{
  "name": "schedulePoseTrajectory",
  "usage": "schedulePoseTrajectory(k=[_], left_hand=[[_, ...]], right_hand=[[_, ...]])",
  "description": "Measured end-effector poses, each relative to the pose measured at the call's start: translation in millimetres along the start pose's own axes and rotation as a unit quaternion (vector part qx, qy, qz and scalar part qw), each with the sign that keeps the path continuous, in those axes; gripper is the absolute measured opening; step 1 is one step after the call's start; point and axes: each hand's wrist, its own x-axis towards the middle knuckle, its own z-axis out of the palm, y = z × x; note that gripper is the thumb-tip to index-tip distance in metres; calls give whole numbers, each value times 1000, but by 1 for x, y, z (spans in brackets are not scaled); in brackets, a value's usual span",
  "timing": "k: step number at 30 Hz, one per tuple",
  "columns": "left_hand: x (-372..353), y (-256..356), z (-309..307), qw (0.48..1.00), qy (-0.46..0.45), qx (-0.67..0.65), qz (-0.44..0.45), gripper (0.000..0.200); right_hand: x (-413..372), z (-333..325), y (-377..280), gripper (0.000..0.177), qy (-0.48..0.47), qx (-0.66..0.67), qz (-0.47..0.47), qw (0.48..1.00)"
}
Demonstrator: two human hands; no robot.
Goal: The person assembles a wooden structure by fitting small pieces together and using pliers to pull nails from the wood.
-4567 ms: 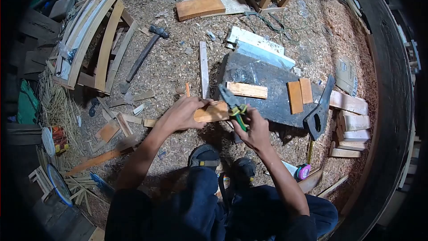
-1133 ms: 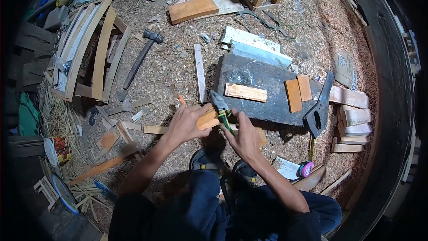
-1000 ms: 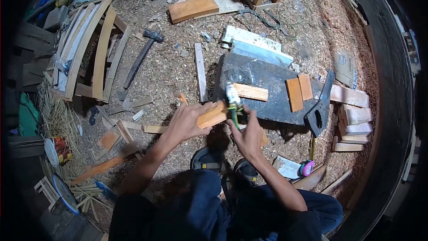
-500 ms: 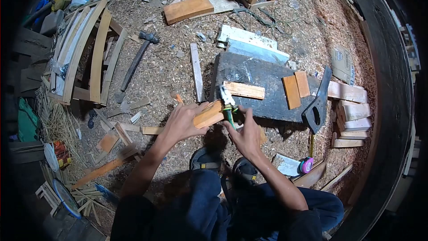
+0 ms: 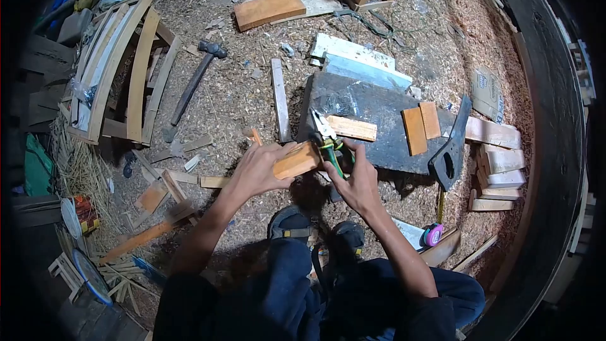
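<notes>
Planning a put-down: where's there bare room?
Floor between hammer and grey strip, mostly shavings. Narrower: dark board between pale slat and paired orange pieces.

Crowded: around left hand, right hand, wooden block, pliers.

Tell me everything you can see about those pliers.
The pliers have a bare, silvery metal head and grips in green with yellow and black. The right hand holds them by the grips, which look spread, with the head pointing away from the person and slightly left. From above, the head overlaps the near left part of the dark slab. The grips lie beside the end of the wooden piece in the left hand; whether they touch it isn't clear.
</notes>
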Motion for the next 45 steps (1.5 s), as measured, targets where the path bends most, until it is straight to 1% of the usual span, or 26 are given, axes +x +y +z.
schedulePoseTrajectory(k=[2, 4, 6, 8, 10, 12, 14, 15, 16, 18, 19, 20, 22, 24, 26, 27, 29, 30, 32, 34, 36, 37, 40, 42, 44, 45], left_hand=[[0, -2, 0, 1000, -3, -4, -4, 79], [0, -1, -1, 1000, -5, -10, -4, 79], [0, 1, -3, 1000, -3, 4, 10, 78], [3, 3, -6, 1000, -6, 9, 10, 77], [0, 0, -3, 1000, -10, 11, 1, 76], [0, -5, 2, 999, 30, -3, 28, 75], [0, 0, -4, 1000, 18, 3, 23, 75], [1, 2, -5, 1000, 5, 7, 17, 74], [1, 3, -5, 1000, 5, 7, 19, 74], [1, 1, -4, 1000, 2, 11, 9, 74], [-1, 0, -1, 1000, 0, 9, 5, 74], [0, -3, 0, 1000, -1, 4, 4, 75], [1, -4, 0, 1000, -1, 0, 8, 75], [0, -4, 1, 1000, 11, 4, 16, 76], [1, -2, -1, 1000, -4, -5, 8, 76], [1, -1, -3, 1000, -3, 2, 7, 76], [-1, -1, -1, 1000, -2, 8, 0, 76], [-2, -4, 2, 1000, 4, 16, 4, 76], [-2, -4, 2, 1000, 12, 25, 10, 77], [-3, -2, 1, 1000, -3, 17, 3, 77], [-4, -3, 4, 1000, 14, 18, 16, 77], [-5, -3, 5, 999, 31, 19, 28, 77], [-7, 3, 4, 1000, 22, 13, 1, 78], [-7, 2, 7, 999, 31, 11, 7, 78], [-8, 2, 10, 999, 41, 9, 13, 78], [-8, 2, 12, 998, 57, 5, 13, 78]], right_hand=[[-3, 6, -1, 59, 67, -33, -85, 994], [-5, 10, -4, 58, 52, -18, -52, 997], [1, 13, -1, 58, -35, -123, -38, 991], [5, 8, -3, 58, -36, -103, -35, 993], [3, 0, -15, 55, 18, -2, -40, 999], [-2, 9, -7, 55, 47, 29, -42, 998], [-3, 16, 4, 57, 11, -24, -72, 997], [1, 14, -2, 58, -52, -132, -12, 990], [2, 11, -3, 58, -51, -133, -11, 990], [3, 11, -4, 60, 20, -70, -64, 995], [1, 13, -3, 60, 80, -46, -119, 989], [-2, 14, -2, 60, 78, -46, -119, 989], [-8, 12, -1, 56, 57, -51, -114, 991], [2, 10, -5, 54, -48, -232, -75, 969], [12, 5, -14, 56, -81, -202, -8, 976], [13, 1, -17, 56, -81, -202, -7, 976], [12, -5, -18, 56, -22, -60, -70, 995], [10, -3, -17, 56, -23, -59, -72, 995], [0, -1, -14, 57, 45, 4, -81, 996], [0, -2, -14, 57, 66, 26, -82, 994], [2, -4, -16, 56, 43, 93, 37, 994], [5, 0, -7, 55, 44, 88, 71, 993], [7, -1, -4, 54, 33, 139, 92, 985], [7, 2, 3, 53, 41, 128, 82, 988], [9, 6, 8, 54, 59, 121, 34, 990], [9, 2, 0, 54, 46, 82, 57, 994]])
